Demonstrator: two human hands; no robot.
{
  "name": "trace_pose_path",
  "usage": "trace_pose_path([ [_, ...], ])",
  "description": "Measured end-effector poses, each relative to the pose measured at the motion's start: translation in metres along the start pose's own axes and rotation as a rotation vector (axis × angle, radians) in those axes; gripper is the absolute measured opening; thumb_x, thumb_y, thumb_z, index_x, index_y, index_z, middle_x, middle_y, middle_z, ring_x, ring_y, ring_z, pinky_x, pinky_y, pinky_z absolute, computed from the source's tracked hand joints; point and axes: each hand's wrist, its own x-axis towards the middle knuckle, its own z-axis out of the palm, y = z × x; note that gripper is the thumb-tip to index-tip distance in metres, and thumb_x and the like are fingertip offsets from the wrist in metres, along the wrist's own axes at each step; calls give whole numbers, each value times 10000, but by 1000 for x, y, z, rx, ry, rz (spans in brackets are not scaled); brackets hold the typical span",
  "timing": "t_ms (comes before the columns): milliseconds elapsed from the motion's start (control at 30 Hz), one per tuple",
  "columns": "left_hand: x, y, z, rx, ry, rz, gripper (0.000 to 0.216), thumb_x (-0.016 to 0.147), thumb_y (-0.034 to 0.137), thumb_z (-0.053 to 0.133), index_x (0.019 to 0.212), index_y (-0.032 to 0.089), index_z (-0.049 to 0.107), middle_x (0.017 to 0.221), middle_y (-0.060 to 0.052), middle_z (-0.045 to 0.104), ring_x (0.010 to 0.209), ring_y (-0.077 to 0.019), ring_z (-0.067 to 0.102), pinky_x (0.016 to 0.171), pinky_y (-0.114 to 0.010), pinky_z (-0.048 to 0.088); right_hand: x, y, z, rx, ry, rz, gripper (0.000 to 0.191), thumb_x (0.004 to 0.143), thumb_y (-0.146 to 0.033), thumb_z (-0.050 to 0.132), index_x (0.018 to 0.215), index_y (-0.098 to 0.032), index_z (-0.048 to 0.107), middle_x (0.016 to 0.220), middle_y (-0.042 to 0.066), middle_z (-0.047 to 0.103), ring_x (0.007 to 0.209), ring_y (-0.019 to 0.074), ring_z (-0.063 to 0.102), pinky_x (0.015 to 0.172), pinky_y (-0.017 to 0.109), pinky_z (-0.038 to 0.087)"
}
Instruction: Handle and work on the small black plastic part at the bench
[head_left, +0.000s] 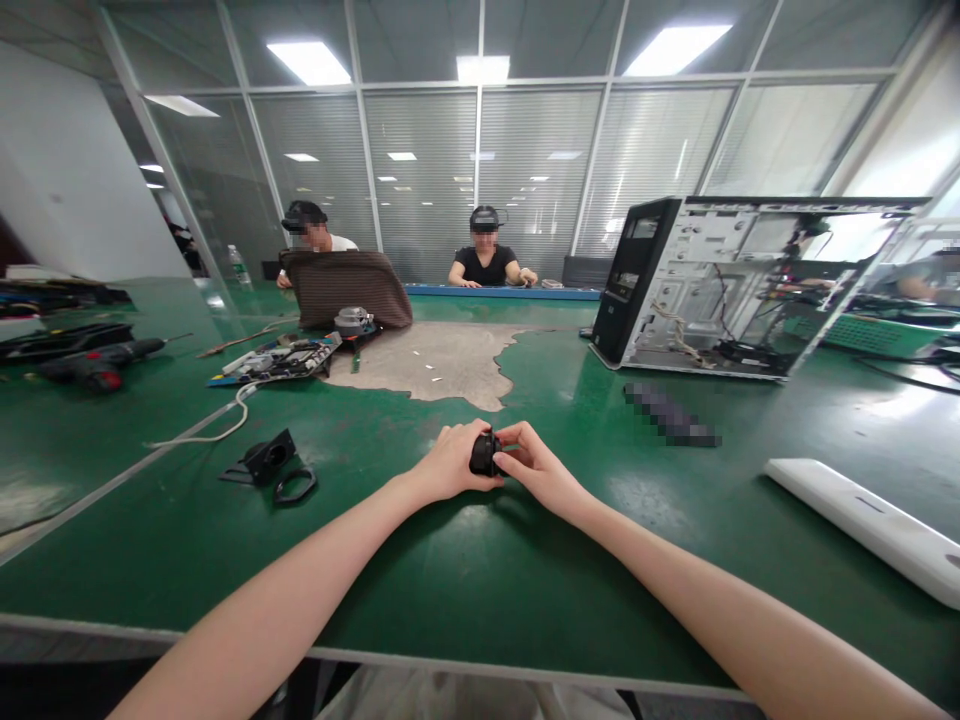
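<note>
The glossy green worktop [525, 590] bears an opened black-and-silver computer tower [697, 285], a long white plastic casing [847, 508] and a black ring-shaped plastic part [296, 498].

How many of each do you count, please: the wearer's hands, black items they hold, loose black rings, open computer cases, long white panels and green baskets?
Left hand, right hand: 2
Held black item, taken as one: 1
Black ring: 1
Open computer case: 1
Long white panel: 1
Green basket: 1
Total: 7
</note>
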Motion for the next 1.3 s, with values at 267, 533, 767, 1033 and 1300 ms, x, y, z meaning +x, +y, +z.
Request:
trace_pose_path([
  [267, -1, 3, -2, 17, 4, -6, 536, 555, 446, 652, 982, 214, 425, 903, -16, 542, 809, -217, 510, 721, -322, 343, -2, -2, -2, 74, -75, -27, 197, 746, -302, 531, 879, -201, 428, 930, 16, 539, 851, 130, 548, 781, 312, 444],
  [533, 0, 1, -1, 16, -12, -11, 559, 550, 436, 662, 1007, 219, 423, 942, -30, 541, 860, -233, 511, 751, -340, 339, 2, 0, -1, 23, -18, 16, 242, 739, -318, 532, 930, -196, 448, 928, 26, 528, 811, 125, 538, 742, 309, 462],
  [767, 0, 3, -2, 13, -16, -15, 519, 564, 426, 649, 980, 216, 421, 891, -13, 549, 798, -216, 527, 719, -321, 347, -3, 0, -3, 93, -88, -41, 213, 728, -281, 557, 880, -209, 427, 934, 12, 527, 881, 140, 545, 784, 316, 449],
  [1033, 2, -1, 0, 15, -17, 37, 549, 572, 456, 637, 1009, 219, 406, 923, -21, 547, 841, -225, 511, 724, -321, 343, -1, 0, -3, 40, -39, -2, 257, 728, -282, 553, 946, -210, 436, 969, 31, 513, 869, 139, 543, 791, 327, 447],
  [1300, 1, -1, 0, 11, -10, 24, 555, 557, 439, 653, 1002, 216, 410, 915, -19, 549, 821, -223, 521, 728, -324, 345, -6, -1, -2, 77, -68, -46, 174, 758, -295, 517, 864, -209, 409, 908, 7, 514, 805, 117, 547, 714, 278, 460],
])
